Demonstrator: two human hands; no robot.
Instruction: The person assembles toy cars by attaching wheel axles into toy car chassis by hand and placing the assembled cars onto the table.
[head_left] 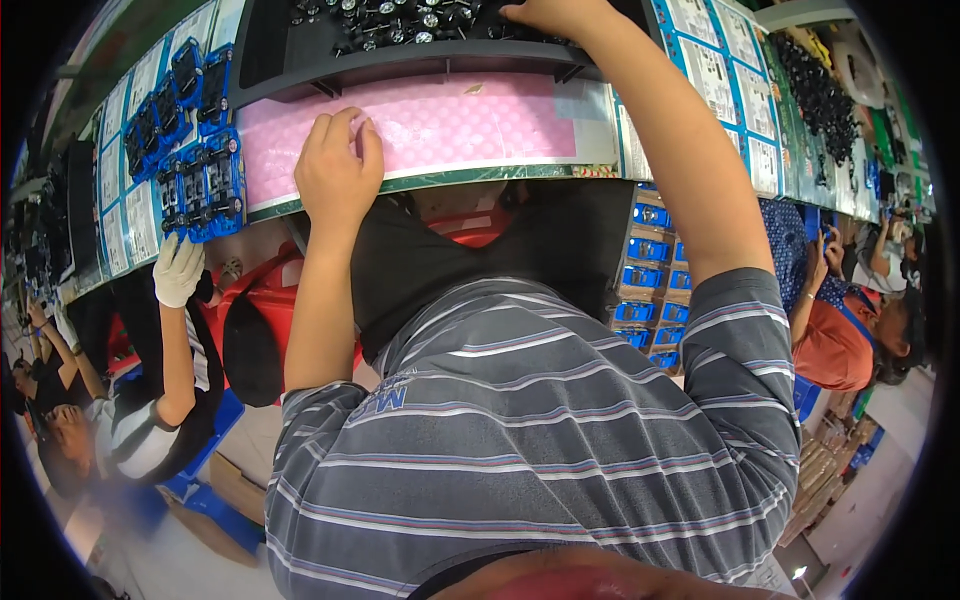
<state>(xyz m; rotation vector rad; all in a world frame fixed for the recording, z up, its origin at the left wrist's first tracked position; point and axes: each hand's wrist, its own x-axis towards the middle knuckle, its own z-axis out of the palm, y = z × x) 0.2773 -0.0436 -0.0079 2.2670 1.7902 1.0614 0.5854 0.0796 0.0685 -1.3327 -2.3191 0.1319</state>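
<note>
1. A black tray [440,64] spans the top of the workbench, its long axis running left to right; loose small black parts [400,20], many with shiny round silvery faces, lie heaped in it.
2. The parts point every which way, with no shared direction; their individual long axes are too small to tell.
3. The worker's right hand [562,16] reaches into the tray's right portion, fingers pointing left beside the heap. The upper edge crops the hand, so how far the fingers are spread, and whether they grip a part, cannot be told.
4. The left hand [342,160] rests over a pink bubble-patterned sheet [480,125] in front of the tray, fingers loosely curled and thumb held apart, with nothing visible in its hold.
5. At left, blue trays [238,165] carry dark, wheeled-looking pieces in rows; a co-worker's gloved hand [180,272] is at the near edge of one.
6. To the right of the worker's lap, brown cartons [658,288] hold blue items [645,250] in stacked rows.
</note>
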